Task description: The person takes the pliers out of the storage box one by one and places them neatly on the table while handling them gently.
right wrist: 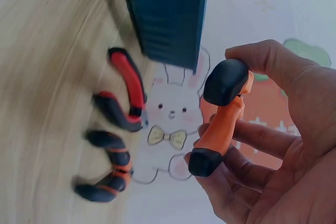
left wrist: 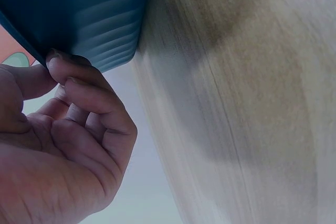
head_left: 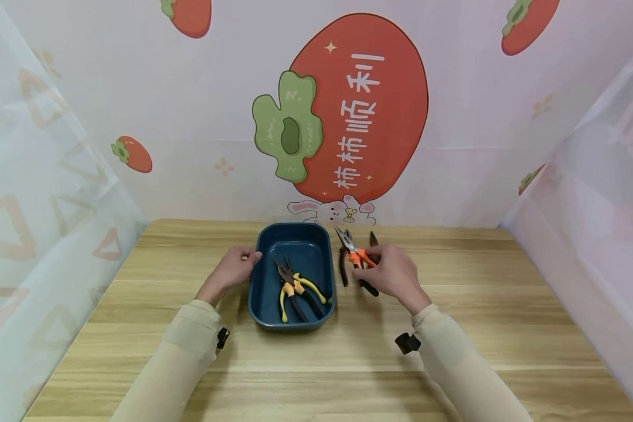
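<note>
My left hand [head_left: 234, 271] pinches the left rim of a deep blue tray [head_left: 255, 293] between thumb and fingers. Inside the tray lie pliers [head_left: 295, 287] with yellow-and-black handles, their noses pointing away from me. Right of the tray, my right hand [head_left: 395, 271] holds long-nose pliers [head_left: 353, 249] by their orange handles with black ends; the right wrist view shows these handles [right wrist: 223, 124] raised above the table. Beyond them in that view are pliers with red-and-black handles [right wrist: 134, 85] and pliers with black-and-orange handles [right wrist: 118, 163]. In the head view my right hand partly hides them.
Everything stands on a wood-grain table [head_left: 316, 375], near its back edge. A printed cloth wall [head_left: 200, 117] with persimmon pictures rises right behind the tray, and white cloth sides close in the left and right. Both wrists carry small black devices [head_left: 408, 343].
</note>
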A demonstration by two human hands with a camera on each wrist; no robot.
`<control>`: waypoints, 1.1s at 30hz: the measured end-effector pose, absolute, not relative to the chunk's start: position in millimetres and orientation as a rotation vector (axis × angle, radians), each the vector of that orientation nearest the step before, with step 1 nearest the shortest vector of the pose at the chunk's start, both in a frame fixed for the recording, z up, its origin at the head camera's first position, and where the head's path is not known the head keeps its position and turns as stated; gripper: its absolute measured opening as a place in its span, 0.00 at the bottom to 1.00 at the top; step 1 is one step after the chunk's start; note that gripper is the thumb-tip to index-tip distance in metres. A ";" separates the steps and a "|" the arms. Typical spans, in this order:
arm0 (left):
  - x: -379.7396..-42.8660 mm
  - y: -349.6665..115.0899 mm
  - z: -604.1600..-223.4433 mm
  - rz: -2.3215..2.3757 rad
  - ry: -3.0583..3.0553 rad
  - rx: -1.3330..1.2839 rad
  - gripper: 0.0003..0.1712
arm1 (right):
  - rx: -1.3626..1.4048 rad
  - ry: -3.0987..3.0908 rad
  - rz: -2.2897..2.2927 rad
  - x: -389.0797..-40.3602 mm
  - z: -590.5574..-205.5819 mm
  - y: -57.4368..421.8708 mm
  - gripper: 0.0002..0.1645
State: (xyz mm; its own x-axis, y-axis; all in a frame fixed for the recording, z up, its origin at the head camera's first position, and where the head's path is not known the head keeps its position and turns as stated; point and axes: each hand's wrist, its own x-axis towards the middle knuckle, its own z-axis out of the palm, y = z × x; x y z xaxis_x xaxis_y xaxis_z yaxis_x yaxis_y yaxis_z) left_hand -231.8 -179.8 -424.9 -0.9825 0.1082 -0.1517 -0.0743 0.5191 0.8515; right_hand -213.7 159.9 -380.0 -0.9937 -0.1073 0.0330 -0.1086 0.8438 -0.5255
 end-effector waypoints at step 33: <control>-229.5 -179.4 -425.7 1.489 2.578 0.041 0.22 | -0.155 -3.053 0.880 -229.3 -415.7 231.6 0.25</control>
